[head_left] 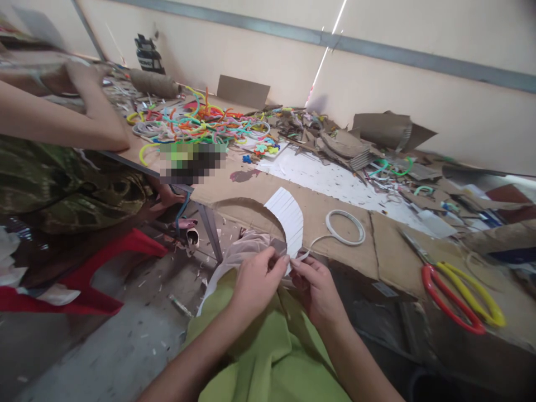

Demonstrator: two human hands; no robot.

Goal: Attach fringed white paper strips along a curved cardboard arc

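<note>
A curved cardboard strip [288, 216], its white face marked with several crosswise lines, stands bent into an arc at the table's near edge. My left hand [258, 276] is closed, pinching the strip's near end between thumb and fingers. Close beside it, my right hand [318, 285] is closed too, with the loose end of a narrow white tape pinched at its fingertips against the strip. That tape leads back to a tape roll [362, 234] lying flat on the cardboard-covered table [347, 261]. My fingers hide where tape and strip meet.
Scissors [456, 296] with red and yellow handles lie at the right. Colourful pipe cleaners [196, 124], a twine spool [154, 84] and cardboard scraps [339, 145] cover the back. At the left, another person's arm [96, 120] rests on the table near a red stool [90, 282].
</note>
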